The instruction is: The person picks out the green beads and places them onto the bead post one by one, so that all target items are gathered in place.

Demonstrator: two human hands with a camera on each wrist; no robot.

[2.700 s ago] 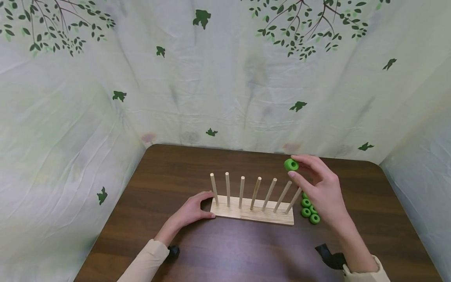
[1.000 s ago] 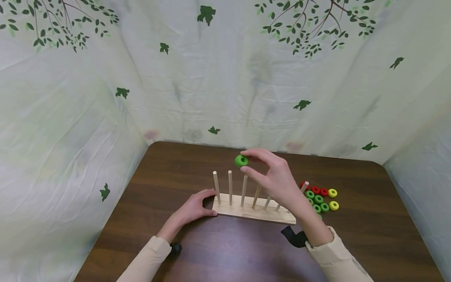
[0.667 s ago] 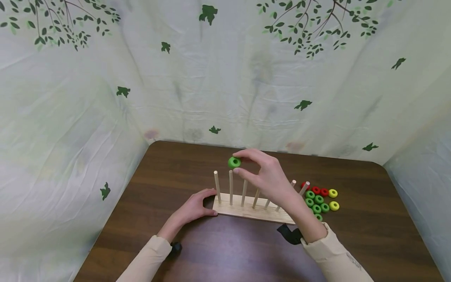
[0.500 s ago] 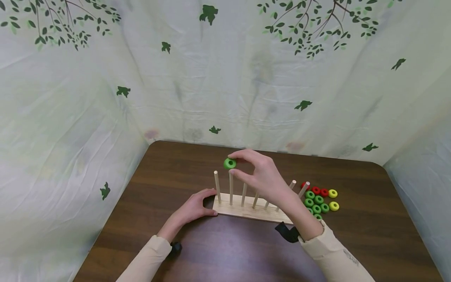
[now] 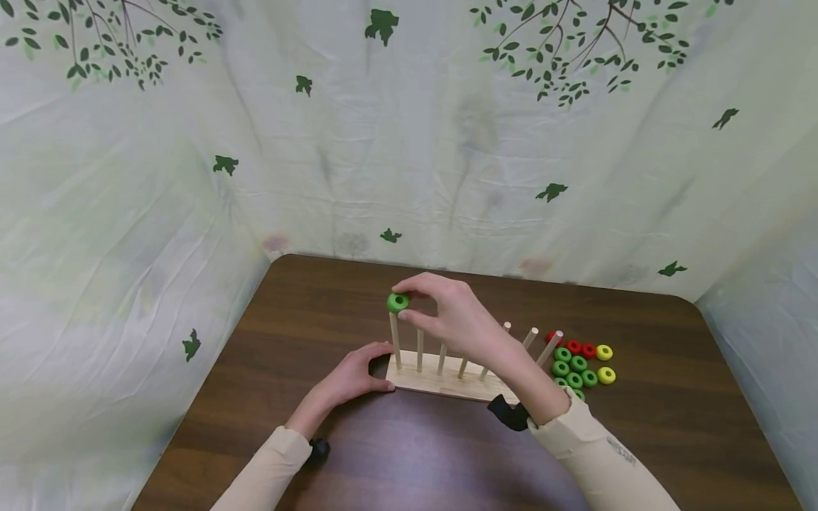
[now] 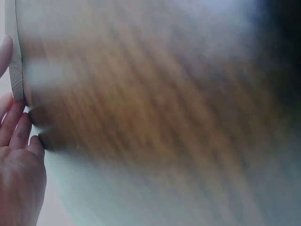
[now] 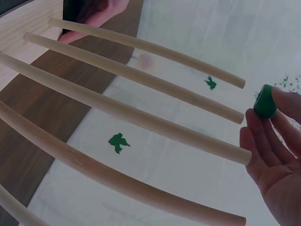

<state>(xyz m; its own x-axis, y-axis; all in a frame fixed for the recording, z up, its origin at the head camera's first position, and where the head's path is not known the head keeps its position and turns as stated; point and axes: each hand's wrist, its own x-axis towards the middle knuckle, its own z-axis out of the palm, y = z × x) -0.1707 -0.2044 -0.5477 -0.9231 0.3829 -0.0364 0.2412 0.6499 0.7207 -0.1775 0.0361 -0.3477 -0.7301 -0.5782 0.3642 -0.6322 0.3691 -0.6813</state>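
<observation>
My right hand (image 5: 456,319) pinches a green wooden ring (image 5: 393,305) between thumb and fingers, right over the top of the leftmost peg (image 5: 395,341). In the right wrist view the green ring (image 7: 266,102) is a little apart from the peg tips, its hole turned towards them. Several bare pegs stand upright in a row on a pale wooden pegboard (image 5: 441,385). At the board's left end my left hand (image 5: 348,376) grips it, thumb at the front corner and fingers at the back. The left wrist view shows fingers (image 6: 19,132) against the board's edge (image 6: 17,80).
Right of the pegboard lie several loose green rings (image 5: 573,387), red rings (image 5: 573,352) and two yellow rings (image 5: 606,381) on the brown table (image 5: 415,454). My right forearm crosses over the board's right part. A leaf-printed curtain (image 5: 422,142) hangs behind the table.
My right hand has carried the green ring leftwards from near the loose rings, along the row of pegs, to the leftmost peg's top. My left hand keeps its grip on the board.
</observation>
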